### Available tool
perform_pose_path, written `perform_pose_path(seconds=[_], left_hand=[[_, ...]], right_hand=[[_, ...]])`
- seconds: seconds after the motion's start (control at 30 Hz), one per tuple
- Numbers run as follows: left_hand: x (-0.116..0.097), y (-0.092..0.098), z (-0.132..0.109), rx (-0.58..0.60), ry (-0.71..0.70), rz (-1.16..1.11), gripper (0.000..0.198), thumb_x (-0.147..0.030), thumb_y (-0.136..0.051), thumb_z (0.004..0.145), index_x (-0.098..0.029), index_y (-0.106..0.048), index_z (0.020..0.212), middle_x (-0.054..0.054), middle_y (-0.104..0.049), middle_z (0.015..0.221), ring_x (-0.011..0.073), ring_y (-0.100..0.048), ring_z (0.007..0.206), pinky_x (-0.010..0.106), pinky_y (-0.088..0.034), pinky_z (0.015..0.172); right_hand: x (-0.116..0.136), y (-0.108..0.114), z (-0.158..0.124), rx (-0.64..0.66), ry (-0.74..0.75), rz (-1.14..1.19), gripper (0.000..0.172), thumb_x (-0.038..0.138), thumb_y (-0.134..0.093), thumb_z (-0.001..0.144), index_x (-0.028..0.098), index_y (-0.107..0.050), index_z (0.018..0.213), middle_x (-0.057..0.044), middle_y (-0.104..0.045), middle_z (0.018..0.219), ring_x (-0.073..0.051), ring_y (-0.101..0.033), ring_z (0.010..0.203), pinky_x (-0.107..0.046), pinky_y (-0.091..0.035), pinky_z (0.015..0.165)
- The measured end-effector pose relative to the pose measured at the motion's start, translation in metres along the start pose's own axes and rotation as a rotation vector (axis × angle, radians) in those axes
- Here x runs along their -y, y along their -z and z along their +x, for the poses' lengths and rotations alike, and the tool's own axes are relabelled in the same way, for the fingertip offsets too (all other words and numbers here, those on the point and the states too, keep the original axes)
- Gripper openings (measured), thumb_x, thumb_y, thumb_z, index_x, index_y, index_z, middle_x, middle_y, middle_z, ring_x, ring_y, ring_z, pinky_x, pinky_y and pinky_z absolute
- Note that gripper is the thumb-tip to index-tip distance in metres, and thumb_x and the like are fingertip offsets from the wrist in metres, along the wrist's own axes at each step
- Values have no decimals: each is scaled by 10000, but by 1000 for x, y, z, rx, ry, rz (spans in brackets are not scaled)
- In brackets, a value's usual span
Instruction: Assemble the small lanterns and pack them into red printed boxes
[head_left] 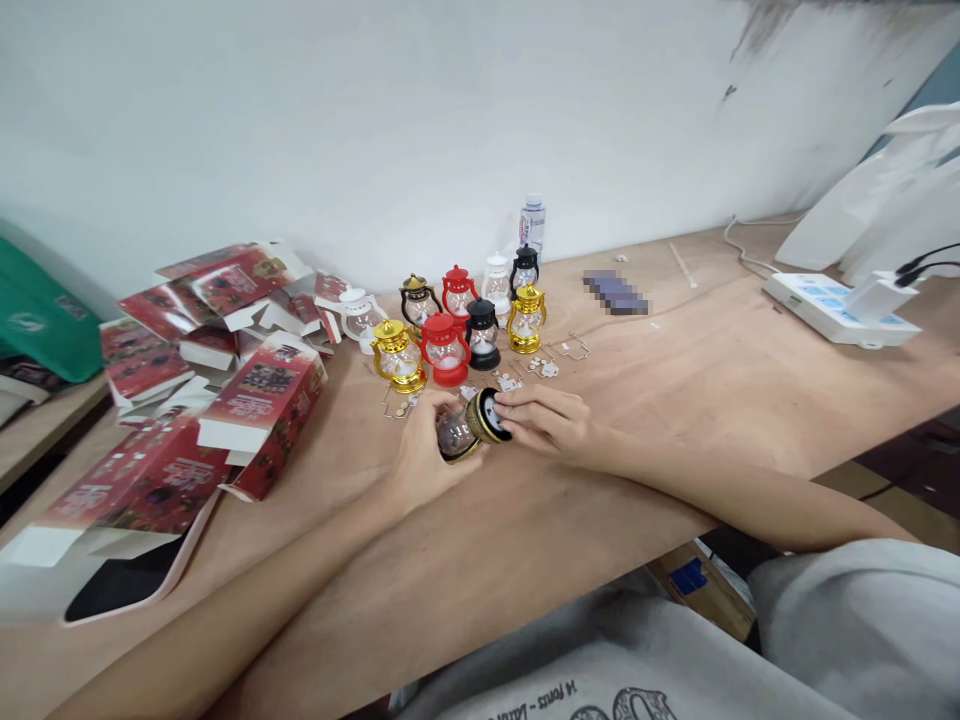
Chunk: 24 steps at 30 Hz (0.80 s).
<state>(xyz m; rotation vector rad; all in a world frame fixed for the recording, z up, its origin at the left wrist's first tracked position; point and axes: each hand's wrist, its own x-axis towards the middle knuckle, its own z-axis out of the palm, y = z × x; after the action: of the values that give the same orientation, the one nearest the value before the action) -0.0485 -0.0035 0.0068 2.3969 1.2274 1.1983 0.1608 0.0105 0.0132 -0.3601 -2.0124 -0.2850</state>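
Note:
My left hand (427,450) is wrapped around a small black and gold toy lantern (459,436), which lies tilted with its base turned to the right. At that base, my right hand (551,420) has its fingers pinched together against the pale underside. Whatever may be between those fingertips is hidden. Just beyond my hands stand several similar lanterns, among them a red lantern (445,350), a gold lantern (399,357), a black lantern (482,333) and a white lantern (361,318). Thin wire handles (576,346) and small white parts (510,383) lie in front of them.
Red printed boxes (259,395), opened and piled up, cover the table's left side. A water bottle (532,225) stands by the wall behind the lanterns. A blurred-out dark object (616,293) lies right of them. Farther right are a white power strip (840,308) and its cables.

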Motion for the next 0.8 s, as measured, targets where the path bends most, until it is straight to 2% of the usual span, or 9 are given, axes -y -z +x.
perform_pose_path(seconds=[0.07, 0.17, 0.33, 0.43, 0.57, 0.73, 0.8], left_hand=[[-1, 0, -1, -40, 50, -89, 506, -300, -721, 657, -201, -391, 1026, 39, -556, 946, 175, -602, 832, 330, -518, 754], [-1, 2, -2, -55, 37, -154, 481, -305, -748, 657, -205, -431, 1005, 27, -603, 927, 169, -633, 816, 312, -525, 750], [3, 7, 3, -6, -18, -285, 425, -370, -736, 691, -172, -540, 1011, 70, -636, 964, 194, -629, 867, 321, -508, 779], [6, 10, 6, 96, -16, -413, 476, -456, -727, 682, -143, -580, 1009, 93, -646, 961, 216, -618, 899, 326, -493, 801], [4, 9, 7, 266, 74, -639, 551, -544, -730, 635, -120, -610, 966, 75, -652, 882, 198, -609, 815, 280, -493, 726], [-2, 4, 1, 495, 317, -996, 622, -589, -747, 578, -107, -624, 951, 43, -633, 770, 148, -585, 615, 232, -482, 536], [-3, 2, -2, 544, 402, -1109, 644, -582, -760, 565, -109, -623, 980, 36, -634, 744, 138, -578, 557, 227, -476, 482]], right_hand=[[-1, 2, 2, -17, -34, 0, 35, 140, -594, 840, 143, -594, 874, -95, -691, 853, -134, -688, 764, -227, -592, 684], [-2, 6, 6, -7, -90, 19, 64, 115, -592, 831, 148, -594, 885, -86, -690, 840, -143, -675, 770, -244, -573, 684], [-4, 12, 7, 45, -94, 88, 206, 183, -535, 871, 131, -587, 1063, -113, -630, 930, -184, -612, 883, -329, -537, 754], [-8, 13, 3, 56, -16, 134, 279, 300, -501, 902, 139, -579, 1116, -108, -584, 941, -188, -575, 874, -347, -516, 747], [-12, 13, -1, 3, 117, 152, 347, 416, -519, 890, 174, -585, 1129, -78, -571, 907, -177, -562, 832, -338, -492, 714], [-11, 10, -2, -78, 243, 157, 434, 532, -553, 837, 198, -611, 1109, -49, -558, 847, -165, -569, 781, -327, -488, 671], [-10, 10, 0, -99, 249, 147, 420, 529, -565, 832, 205, -615, 1092, -40, -557, 833, -153, -572, 762, -317, -492, 661]])
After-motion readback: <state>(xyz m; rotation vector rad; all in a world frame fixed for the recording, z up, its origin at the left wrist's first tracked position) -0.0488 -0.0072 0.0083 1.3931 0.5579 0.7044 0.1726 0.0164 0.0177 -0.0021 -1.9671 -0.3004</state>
